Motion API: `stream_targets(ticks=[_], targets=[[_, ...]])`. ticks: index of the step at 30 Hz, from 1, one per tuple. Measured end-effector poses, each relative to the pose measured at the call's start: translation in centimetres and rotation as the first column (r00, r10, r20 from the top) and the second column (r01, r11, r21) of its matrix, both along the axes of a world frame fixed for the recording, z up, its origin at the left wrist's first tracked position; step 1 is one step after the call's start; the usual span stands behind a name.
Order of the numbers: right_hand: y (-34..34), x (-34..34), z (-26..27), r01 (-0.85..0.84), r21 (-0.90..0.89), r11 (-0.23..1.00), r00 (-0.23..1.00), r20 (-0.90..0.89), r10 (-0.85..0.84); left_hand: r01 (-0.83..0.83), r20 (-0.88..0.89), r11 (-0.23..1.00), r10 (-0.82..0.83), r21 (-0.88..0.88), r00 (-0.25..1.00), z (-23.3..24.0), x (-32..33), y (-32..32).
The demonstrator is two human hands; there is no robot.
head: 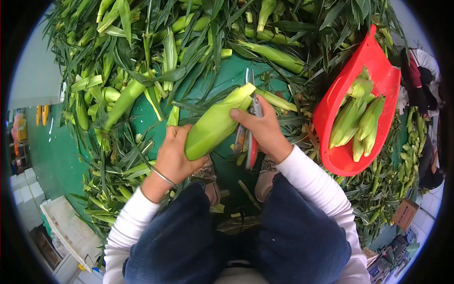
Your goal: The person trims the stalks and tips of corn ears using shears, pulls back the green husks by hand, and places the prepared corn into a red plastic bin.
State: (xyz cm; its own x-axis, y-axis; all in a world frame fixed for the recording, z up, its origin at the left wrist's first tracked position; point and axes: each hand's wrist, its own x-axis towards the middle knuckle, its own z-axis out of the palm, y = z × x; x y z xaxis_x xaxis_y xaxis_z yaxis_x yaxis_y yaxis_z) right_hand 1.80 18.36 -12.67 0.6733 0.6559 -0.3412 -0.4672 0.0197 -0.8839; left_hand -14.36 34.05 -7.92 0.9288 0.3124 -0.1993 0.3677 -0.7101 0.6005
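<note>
An ear of corn in green husk (216, 122) lies slantwise between my hands, its pale cut stem end up and to the right. My left hand (173, 147) is wrapped around its lower left end and wears a metal bangle at the wrist. In my right hand (264, 124) is a pair of scissors (252, 152) with red and grey handles, blades upward beside the stem end. My right thumb presses on the husk. Part of the scissors is hidden by my fingers, so how far the blades are apart is hard to see.
Corn ears and leaves (149, 53) are heaped ahead and to the left on the green floor (65, 152). A red scoop-shaped container (344, 165) holding several husked-on ears (369, 117) stands at right. Beyond it are another person (424, 71) and a cardboard box (406, 214). White foam boxes (72, 230) stand lower left.
</note>
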Motion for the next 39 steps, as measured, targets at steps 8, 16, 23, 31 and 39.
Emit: stream_targets(ticks=[8, 16, 23, 31, 39], targets=[[-5.5, 1.1, 1.8, -0.192, -0.502, 0.843, 0.747, 0.483, 0.457, -0.096, -0.125, 0.967, 0.068, -0.234, 0.99, 1.4, -0.7, 1.1], [-5.3, 0.6, 1.8, -0.44, -0.414, 0.797, 0.786, 0.252, 0.565, 0.198, -0.116, 0.945, -0.173, 0.262, 0.978, 1.4, 0.9, 0.3], [-6.4, -1.5, 1.1, -0.354, -0.393, 0.849, 0.82, 0.306, 0.484, 0.226, -0.31, 0.97, -0.188, 0.092, 0.932, 2.4, 1.3, 1.4], [-5.8, 1.9, 1.1, -0.175, 0.113, 0.978, 0.807, -0.552, 0.208, 0.335, -0.151, 0.931, -0.355, -0.142, 0.923, 3.3, 2.0, 2.0], [-3.5, -1.0, 1.1, -0.348, -0.041, 0.937, 0.934, -0.108, 0.342, -0.501, -0.231, 0.349, 0.588, -0.792, 0.775, -2.1, 4.0, -0.5]])
